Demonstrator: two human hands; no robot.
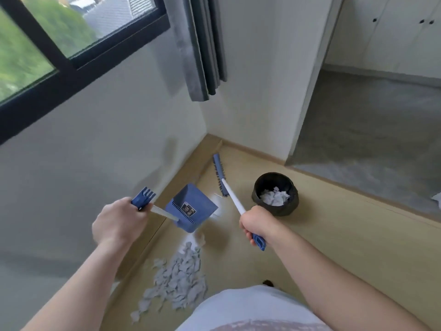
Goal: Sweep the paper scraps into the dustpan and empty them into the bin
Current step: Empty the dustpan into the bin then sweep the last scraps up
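My left hand (119, 220) grips the blue top end of the dustpan's white handle. The blue dustpan (191, 206) hangs tilted above the floor, its underside label facing me. My right hand (259, 222) holds the white broom handle near its blue end cap. The blue broom head (220, 174) lies near the corner of the room, beyond the dustpan. A heap of pale grey paper scraps (177, 279) spreads on the wooden floor below the dustpan. The black bin (275, 193) stands to the right of the broom and holds white crumpled paper.
A white wall (95, 151) runs along the left, with a window and a grey curtain (202, 48) above. A raised wooden threshold (358, 199) borders a grey-floored area at the right. My white-clothed body (250, 311) fills the bottom edge.
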